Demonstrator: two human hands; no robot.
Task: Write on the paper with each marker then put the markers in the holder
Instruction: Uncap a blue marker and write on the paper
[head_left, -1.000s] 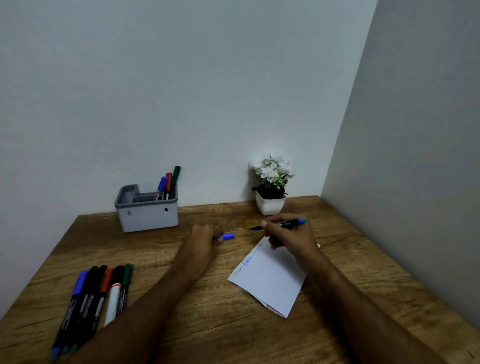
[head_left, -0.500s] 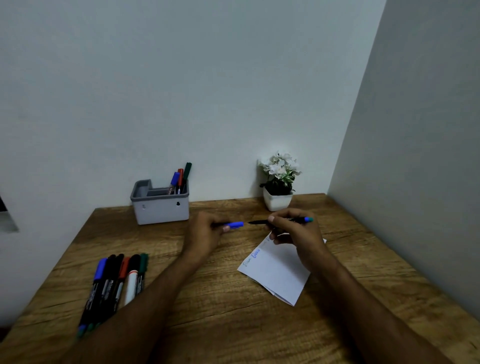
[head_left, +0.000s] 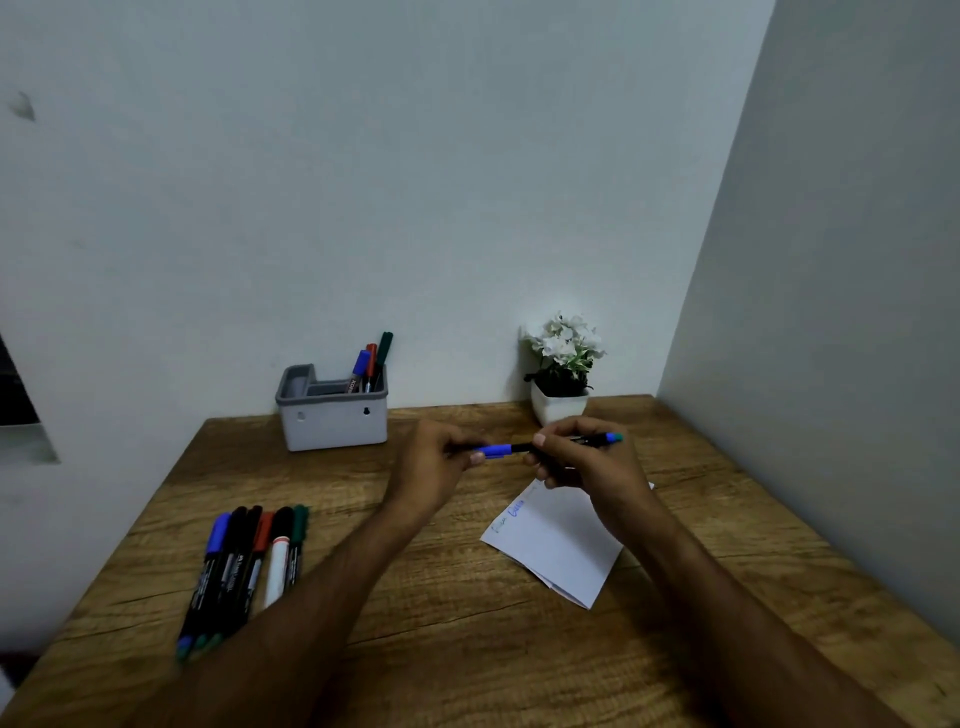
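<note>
While spread beneath both hands, wooden tabletop (head_left: 467, 639), bare grain in front of them. White paper (head_left: 558, 540) flat under and just short of the right hand, faint blue and green scribbles near its left corner. Grey holder (head_left: 332, 426) beyond and left of the left hand, against the wall, three markers (head_left: 370, 364) upright in its right compartment. Row of six markers (head_left: 244, 561) lying side by side, well to the left of the left forearm and nearer the body. Small potted plant (head_left: 561, 364) just beyond the right hand. Right hand (head_left: 587, 462) curled tight round the black barrel of a marker (head_left: 587, 440), held level above the tabletop, teal end poking out right. Left hand (head_left: 436, 467) closed, fingertips pinching a blue cap (head_left: 493, 450), cap meeting the marker's tip end between the two hands; seated fully or not, cannot tell.
</note>
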